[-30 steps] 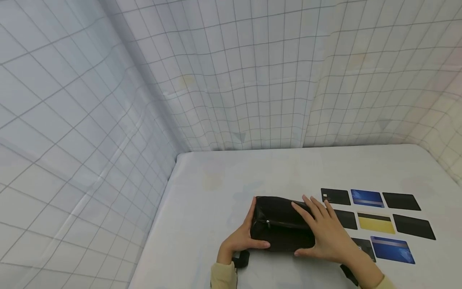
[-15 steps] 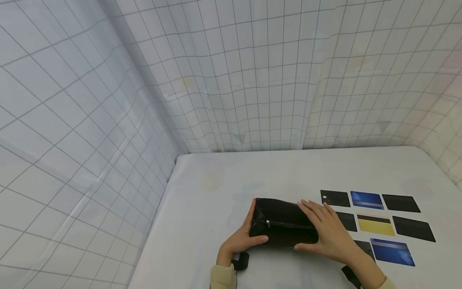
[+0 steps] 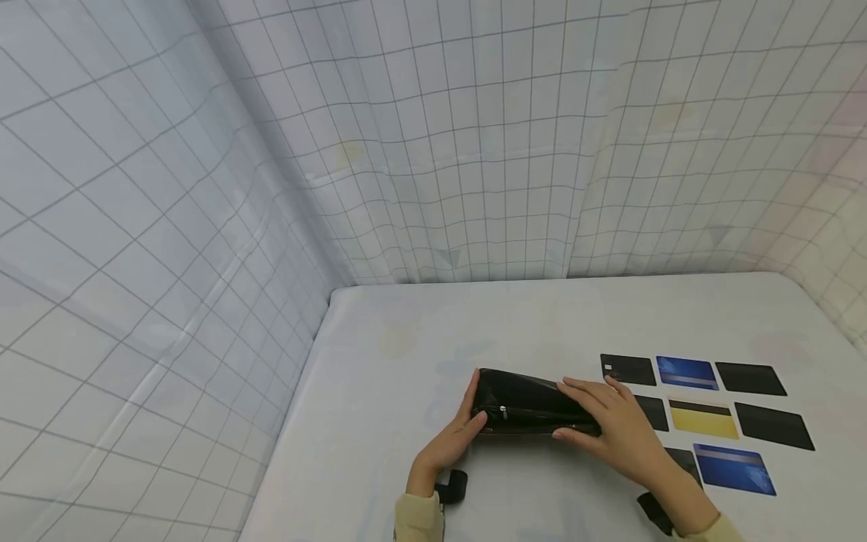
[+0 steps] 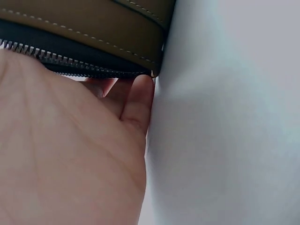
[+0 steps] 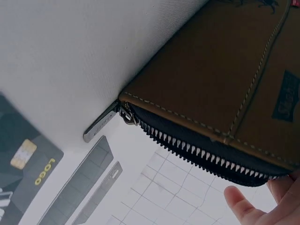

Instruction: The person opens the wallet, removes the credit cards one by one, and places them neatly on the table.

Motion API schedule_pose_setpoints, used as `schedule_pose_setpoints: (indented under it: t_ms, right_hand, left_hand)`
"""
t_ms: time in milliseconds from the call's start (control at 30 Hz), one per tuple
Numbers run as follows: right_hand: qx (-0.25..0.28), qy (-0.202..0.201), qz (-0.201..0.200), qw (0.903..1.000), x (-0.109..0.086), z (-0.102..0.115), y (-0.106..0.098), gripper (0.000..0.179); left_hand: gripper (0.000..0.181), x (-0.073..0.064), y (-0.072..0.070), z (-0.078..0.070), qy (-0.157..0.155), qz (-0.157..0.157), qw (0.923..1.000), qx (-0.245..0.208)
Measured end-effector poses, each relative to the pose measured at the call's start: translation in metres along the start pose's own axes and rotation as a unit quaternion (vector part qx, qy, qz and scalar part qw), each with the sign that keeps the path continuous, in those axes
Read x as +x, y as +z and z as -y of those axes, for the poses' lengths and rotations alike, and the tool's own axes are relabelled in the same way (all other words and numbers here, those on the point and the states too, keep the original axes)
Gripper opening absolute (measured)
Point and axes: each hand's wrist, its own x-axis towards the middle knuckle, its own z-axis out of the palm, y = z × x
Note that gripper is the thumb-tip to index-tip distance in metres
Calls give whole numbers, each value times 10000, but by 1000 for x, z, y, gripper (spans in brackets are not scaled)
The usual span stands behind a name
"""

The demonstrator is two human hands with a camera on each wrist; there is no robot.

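A zip-around wallet (image 3: 528,399) stands on the white table, its black inside and a small inner zipper pull showing in the head view. Brown stitched leather (image 5: 201,79) forms its outside, with the toothed edge zipper (image 5: 197,152) undone. My left hand (image 3: 443,444) holds the wallet's left end, thumb on the near side and fingers round the far side. At the right end, my right hand (image 3: 619,429) grips it with fingers over the far edge and thumb along the near edge. In the right wrist view, the metal zipper pull (image 5: 101,123) hangs from one corner.
To the right, several cards lie in rows: a black card with a chip (image 3: 628,369), a blue card (image 3: 687,373), a yellow card (image 3: 703,419), a lower blue card (image 3: 734,468) and plain black ones (image 3: 774,426). White gridded curtains (image 3: 474,188) surround the table.
The wallet's near half has folded up towards the far half, narrowing its visible inside. Both thumbs have moved up with it, the left one now higher on the wallet.
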Motion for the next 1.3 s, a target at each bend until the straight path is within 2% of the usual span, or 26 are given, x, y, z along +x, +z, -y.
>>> schedule_pose_setpoints:
  t_ms: [133, 267, 333, 567, 667, 800, 967, 1167, 1300]
  right_hand:
    - [199, 108, -164, 9996, 3, -2, 2, 59]
    - [411, 433, -224, 9980, 8, -2, 4, 46]
    - [508, 600, -263, 9966, 11, -1, 5, 40]
    - [816, 1034, -369, 9906, 19, -2, 8, 24]
    - [891, 1142, -438, 9885, 20, -2, 9, 19]
    - [1004, 1200, -524, 9863, 21, -3, 12, 16]
    - [1119, 1225, -680, 9838, 20, -4, 15, 15]
    - [1153, 1230, -819, 9823, 21, -4, 19, 14]
    - [1148, 1202, -954, 9815, 21, -3, 19, 14]
  left_hand:
    - [58, 1, 0, 7, -66, -78, 9997, -237]
    - [58, 0, 0, 6, -162, -126, 9994, -291]
    - [60, -1, 0, 2, -189, -127, 9993, -289]
    - [64, -8, -4, -28, -274, -55, 9993, -259]
    - [62, -7, -4, -32, -306, -107, 9992, -235]
    - [60, -8, -4, -29, -295, -175, 9987, -378]
    - [57, -7, -3, -25, -204, -116, 9980, -579]
    - [62, -3, -4, -21, 121, -27, 9972, -736]
    - [62, -2, -3, -21, 194, -51, 9960, -870]
